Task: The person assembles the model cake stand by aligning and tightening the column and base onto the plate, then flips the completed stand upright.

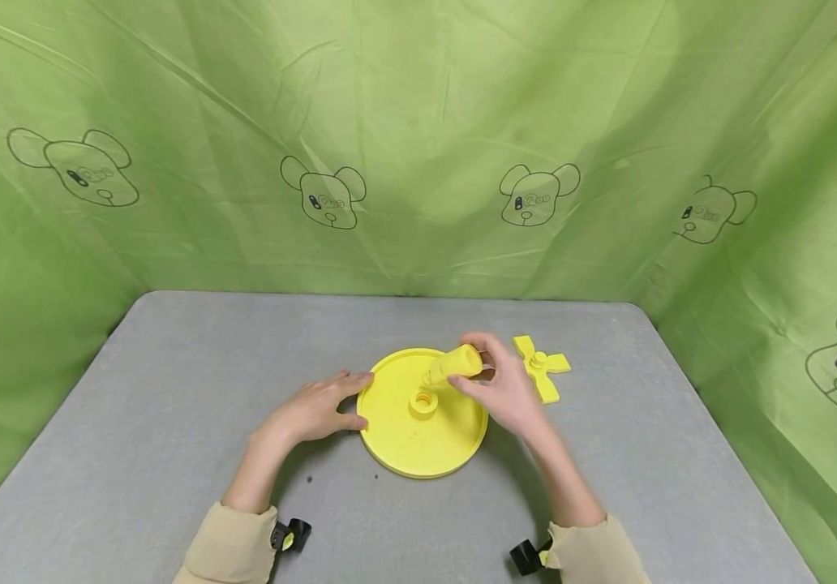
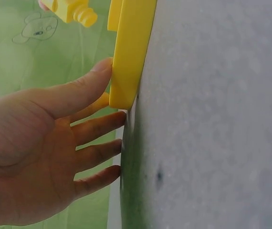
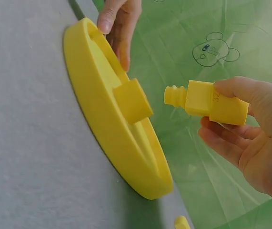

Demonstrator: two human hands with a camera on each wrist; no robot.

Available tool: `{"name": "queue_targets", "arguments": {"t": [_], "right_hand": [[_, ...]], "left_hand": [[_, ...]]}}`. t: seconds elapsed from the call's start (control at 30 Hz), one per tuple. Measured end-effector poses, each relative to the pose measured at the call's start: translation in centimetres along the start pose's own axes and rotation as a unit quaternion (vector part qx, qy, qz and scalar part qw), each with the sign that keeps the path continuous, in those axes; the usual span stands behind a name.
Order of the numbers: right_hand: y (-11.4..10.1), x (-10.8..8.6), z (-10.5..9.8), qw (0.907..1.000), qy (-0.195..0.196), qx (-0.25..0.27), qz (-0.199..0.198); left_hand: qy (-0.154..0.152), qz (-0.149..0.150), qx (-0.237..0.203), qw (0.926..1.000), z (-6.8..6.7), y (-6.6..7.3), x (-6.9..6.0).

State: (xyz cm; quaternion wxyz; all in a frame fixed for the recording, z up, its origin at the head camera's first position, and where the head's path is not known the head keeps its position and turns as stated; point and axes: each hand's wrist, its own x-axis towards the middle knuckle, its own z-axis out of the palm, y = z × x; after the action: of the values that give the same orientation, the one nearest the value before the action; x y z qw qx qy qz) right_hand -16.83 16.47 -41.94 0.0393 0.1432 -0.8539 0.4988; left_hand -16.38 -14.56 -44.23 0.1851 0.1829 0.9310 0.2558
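Observation:
My right hand [image 1: 502, 389] holds a yellow plastic peg-like part [image 3: 200, 101] between thumb and fingers. The part has a blocky body, raised marks on its side and a threaded knob at one end. That knob points at the short socket [image 3: 135, 101] in the middle of a round yellow base [image 1: 418, 454], with a gap between them. The base lies flat on the table with a raised rim. At its left edge, my left hand [image 1: 316, 410] touches the rim with thumb and forefinger, its other fingers [image 2: 97, 155] extended near the tabletop.
Behind the right hand, a yellow cross-shaped part [image 1: 541, 365] with a central knob lies on the grey table [image 1: 243, 349]. Green cloth [image 1: 418, 97] printed with bear heads hangs around the back and sides. A few small dark specks dot the tabletop near the base.

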Motion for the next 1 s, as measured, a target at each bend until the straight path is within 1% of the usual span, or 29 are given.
{"name": "queue_targets", "arguments": {"t": [0.13,0.23,0.37,0.43,0.67,1.0], "right_hand": [[0.2,-0.1,0.3,0.9999,0.001,0.005,-0.017],[0.3,-0.1,0.5,0.9994,-0.002,0.02,-0.028],[0.3,-0.2,0.7,0.9985,-0.014,0.044,-0.028],[0.2,-0.1,0.8,0.9984,-0.019,0.047,-0.023],[0.1,-0.2,1.2,0.999,-0.016,0.041,-0.01],[0.2,-0.3,1.5,0.999,-0.027,0.031,-0.017]], "left_hand": [[0.002,0.003,0.001,1.0,0.0,-0.1,0.0],[0.003,0.004,0.003,1.0,0.0,-0.1,0.1],[0.003,0.008,0.003,1.0,0.0,-0.1,0.0],[0.003,0.01,0.002,0.9999,-0.1,-0.1,0.0],[0.002,0.009,0.0,1.0,-0.2,0.0,-0.1],[0.004,0.009,0.0,1.0,-0.2,0.0,-0.1]]}}
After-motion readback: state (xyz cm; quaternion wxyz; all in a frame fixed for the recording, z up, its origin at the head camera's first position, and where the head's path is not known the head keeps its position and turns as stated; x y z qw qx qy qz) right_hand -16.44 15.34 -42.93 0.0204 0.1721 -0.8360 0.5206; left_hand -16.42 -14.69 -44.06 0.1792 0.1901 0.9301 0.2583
